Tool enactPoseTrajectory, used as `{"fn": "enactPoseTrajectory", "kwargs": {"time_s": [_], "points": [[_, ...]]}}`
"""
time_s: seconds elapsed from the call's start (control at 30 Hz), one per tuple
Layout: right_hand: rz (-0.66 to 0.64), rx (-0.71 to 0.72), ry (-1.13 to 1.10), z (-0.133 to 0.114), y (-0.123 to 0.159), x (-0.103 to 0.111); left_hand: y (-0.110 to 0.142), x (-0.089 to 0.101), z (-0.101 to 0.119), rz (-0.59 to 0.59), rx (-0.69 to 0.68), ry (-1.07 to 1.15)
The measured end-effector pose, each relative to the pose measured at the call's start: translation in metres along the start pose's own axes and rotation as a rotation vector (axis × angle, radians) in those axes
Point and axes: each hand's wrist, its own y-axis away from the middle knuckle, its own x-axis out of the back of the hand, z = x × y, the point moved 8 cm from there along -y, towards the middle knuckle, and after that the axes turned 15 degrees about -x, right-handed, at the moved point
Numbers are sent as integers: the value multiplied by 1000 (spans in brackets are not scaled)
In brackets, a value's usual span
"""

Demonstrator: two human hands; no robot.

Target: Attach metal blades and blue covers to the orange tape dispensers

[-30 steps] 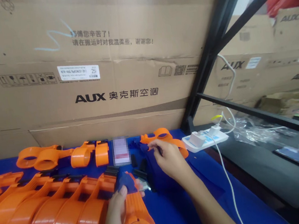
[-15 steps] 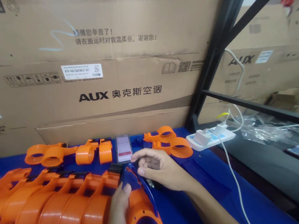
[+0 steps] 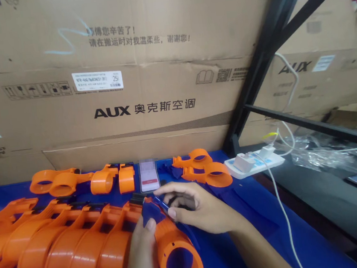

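My left hand (image 3: pixel 142 245) is wrapped round an orange plastic tape dispenser (image 3: pixel 168 229), thumb up, with the round opening facing me. A blue plate (image 3: pixel 151 212) covers its upper left side beside my thumb. My right hand (image 3: pixel 203 208) curls at the upper end of the same dispenser, thumb and fingers closing on a blue plastic piece (image 3: pixel 161 203). Part of that piece is hidden behind the fingers. Left of my hands, several orange tape dispensers (image 3: pixel 86 260) lie nested in a row, black parts at their upper ends.
More orange dispensers (image 3: pixel 102 183) stand along the back, and others (image 3: pixel 218 174) lie at the right beside small blue parts (image 3: pixel 172 169). A phone (image 3: pixel 150 180) lies between them. A power strip (image 3: pixel 255 163) with white cables sits at the right, near a black metal frame (image 3: pixel 256 65). Cardboard (image 3: pixel 152 132) walls the back.
The dispenser in my left hand has turned slightly and shifted right. The long blue piece along its right side has moved, and my right thumb and fingers have drawn closer to the blue part.
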Motion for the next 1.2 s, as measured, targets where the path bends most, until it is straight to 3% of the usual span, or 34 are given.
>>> {"fn": "enactPoseTrajectory", "kwargs": {"time_s": [0.13, 0.27, 0.37, 0.9, 1.1, 1.2], "points": [[45, 109, 26, -12, 3, 7, 0, -12, 6, -66, -62, 35], [53, 182, 41, -22, 8, 13, -6, -6, 14, 16, -174, 32], [42, 164, 87, -24, 9, 15, -8, 2, 14, 79, -195, 7], [75, 89, 181, -18, 8, 19, -1, -17, 27, -29, -225, 29], [18, 43, 337, -21, 14, 15, 5, -20, 32, -35, -271, 50], [30, 21, 426, -22, 15, 14, 5, -14, 28, -12, -252, -43]]}}
